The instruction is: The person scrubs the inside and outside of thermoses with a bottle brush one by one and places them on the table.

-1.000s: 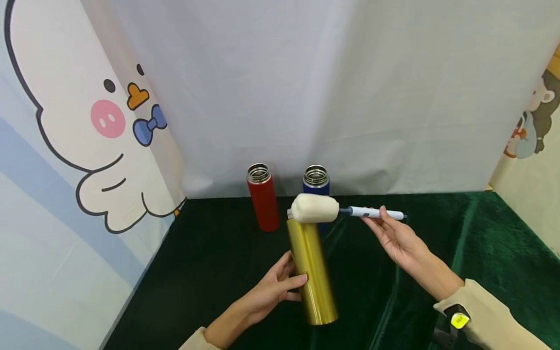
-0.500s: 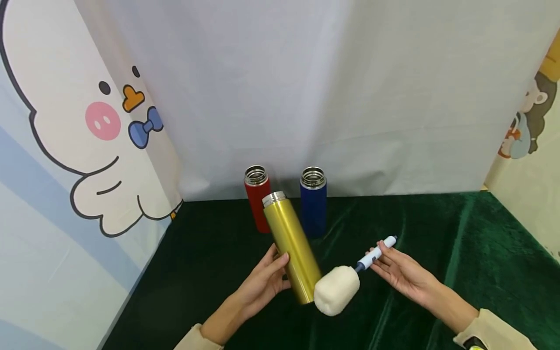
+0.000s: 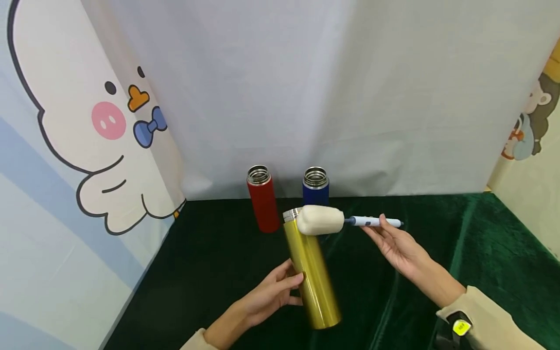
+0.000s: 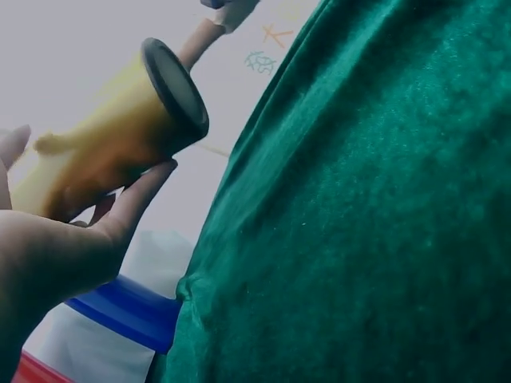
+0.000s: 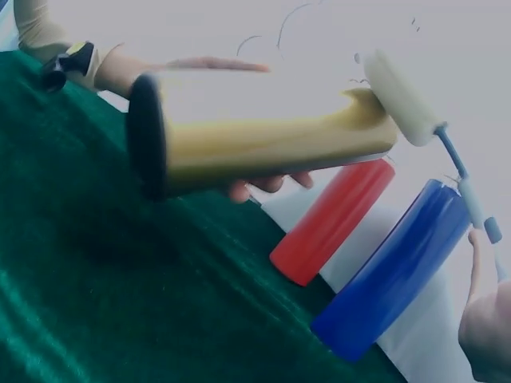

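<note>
My left hand [image 3: 273,294] grips a gold bottle [image 3: 312,277] around its middle and holds it tilted, its lidless steel mouth [image 3: 290,214] up and leaning left. The left wrist view shows the dark base of the gold bottle [image 4: 180,88] with fingers beneath. My right hand [image 3: 400,248] pinches the light blue handle of a bottle brush [image 3: 323,220] between thumb and fingers. The brush's cream sponge head lies across the upper side of the gold bottle, just below the rim, as the right wrist view also shows.
Behind stand an open red bottle [image 3: 264,206] and an open blue bottle [image 3: 316,192], the latter partly hidden by the sponge. A dark green velvet cloth [image 3: 437,233] covers the table. A pale curtain [image 3: 328,97] hangs along the back edge.
From beside the gold bottle's lower end, the sponge head has moved up to its neck, and the brush has turned nearly level. The bottle shifted slightly right and down in view.
</note>
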The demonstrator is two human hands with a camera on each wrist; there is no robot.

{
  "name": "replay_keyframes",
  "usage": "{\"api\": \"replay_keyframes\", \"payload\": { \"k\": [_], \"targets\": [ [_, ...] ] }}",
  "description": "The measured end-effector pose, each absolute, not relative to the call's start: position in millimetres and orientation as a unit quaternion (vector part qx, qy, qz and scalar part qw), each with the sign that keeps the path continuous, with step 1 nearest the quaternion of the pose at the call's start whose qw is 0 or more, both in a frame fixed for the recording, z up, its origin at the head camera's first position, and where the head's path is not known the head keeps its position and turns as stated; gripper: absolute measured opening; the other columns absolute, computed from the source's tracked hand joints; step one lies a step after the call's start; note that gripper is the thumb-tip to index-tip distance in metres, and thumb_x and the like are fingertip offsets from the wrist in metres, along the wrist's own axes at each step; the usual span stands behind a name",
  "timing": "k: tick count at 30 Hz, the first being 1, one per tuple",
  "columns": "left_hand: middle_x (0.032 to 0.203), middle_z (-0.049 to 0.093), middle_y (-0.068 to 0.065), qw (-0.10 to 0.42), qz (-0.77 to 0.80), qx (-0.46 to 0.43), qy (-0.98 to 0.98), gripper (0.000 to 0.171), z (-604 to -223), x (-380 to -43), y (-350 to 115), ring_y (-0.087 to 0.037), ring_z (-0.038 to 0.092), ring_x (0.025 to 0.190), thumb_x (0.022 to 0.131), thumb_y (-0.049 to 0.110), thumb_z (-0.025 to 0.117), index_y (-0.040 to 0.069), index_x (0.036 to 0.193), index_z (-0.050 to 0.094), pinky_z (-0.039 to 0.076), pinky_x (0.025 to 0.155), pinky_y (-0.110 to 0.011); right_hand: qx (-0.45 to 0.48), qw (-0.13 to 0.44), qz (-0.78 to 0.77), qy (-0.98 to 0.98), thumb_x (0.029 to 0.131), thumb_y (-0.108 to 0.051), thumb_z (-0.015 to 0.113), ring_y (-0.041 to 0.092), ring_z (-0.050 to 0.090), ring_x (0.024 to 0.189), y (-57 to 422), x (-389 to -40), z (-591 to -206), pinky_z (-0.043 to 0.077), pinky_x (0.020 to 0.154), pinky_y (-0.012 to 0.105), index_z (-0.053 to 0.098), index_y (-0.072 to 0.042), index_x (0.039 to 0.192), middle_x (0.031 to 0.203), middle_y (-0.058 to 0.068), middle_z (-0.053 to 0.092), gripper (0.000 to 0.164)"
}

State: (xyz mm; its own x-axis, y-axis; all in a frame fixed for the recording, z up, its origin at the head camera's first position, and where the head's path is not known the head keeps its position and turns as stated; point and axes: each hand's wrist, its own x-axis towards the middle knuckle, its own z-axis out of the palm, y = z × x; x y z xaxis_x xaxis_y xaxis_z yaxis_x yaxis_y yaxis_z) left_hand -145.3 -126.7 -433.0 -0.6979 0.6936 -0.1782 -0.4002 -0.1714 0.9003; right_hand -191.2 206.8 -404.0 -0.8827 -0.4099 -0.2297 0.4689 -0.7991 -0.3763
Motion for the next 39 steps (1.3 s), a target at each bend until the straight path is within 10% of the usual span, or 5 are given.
{"api": "replay_keyframes", "payload": {
  "k": [11,19,27,39],
  "targets": [
    [0.128,0.060,0.000,0.300,0.784,0.092,0.535,0.053,-431.4,-155.2,-130.1,-0.016,0.064,0.114,0.109,0.032,0.046,0.015,0.153,0.023,0.055,0.093,-0.040,0.030,0.297,-0.934,0.198,0.111,-0.009,0.036,0.032,0.067,0.120,223.9,-176.8,-422.9,0.045,0.114,0.036,0.060,0.002,0.120,0.127,0.018,0.063,0.028],
    [0.126,0.061,0.001,0.289,0.795,0.086,0.527,0.050,-430.6,-159.2,-133.8,-0.015,0.064,0.112,0.109,0.033,0.044,0.021,0.153,0.024,0.054,0.092,-0.039,0.043,0.331,-0.907,0.257,0.110,-0.007,0.035,0.026,0.064,0.123,231.4,-170.0,-429.0,0.039,0.118,0.036,0.008,-0.017,0.151,0.130,0.018,0.061,0.050],
    [0.135,0.056,0.000,0.335,0.774,0.128,0.522,0.064,-435.2,-150.4,-126.2,-0.016,0.062,0.118,0.107,0.024,0.050,0.018,0.162,0.017,0.054,0.096,-0.040,0.073,0.272,-0.926,0.252,0.109,-0.014,0.046,0.022,0.071,0.111,214.1,-188.6,-407.0,0.052,0.105,0.027,0.049,-0.011,0.122,0.118,0.012,0.067,0.014],
    [0.135,0.054,-0.001,0.326,0.793,0.112,0.502,0.060,-435.2,-149.2,-127.1,-0.018,0.059,0.120,0.109,0.027,0.045,0.016,0.160,0.015,0.052,0.100,-0.043,0.084,0.261,-0.926,0.259,0.109,-0.018,0.045,0.021,0.072,0.111,209.3,-180.5,-415.6,0.051,0.107,0.027,0.057,-0.008,0.115,0.117,0.011,0.068,0.017]
  ]
}}
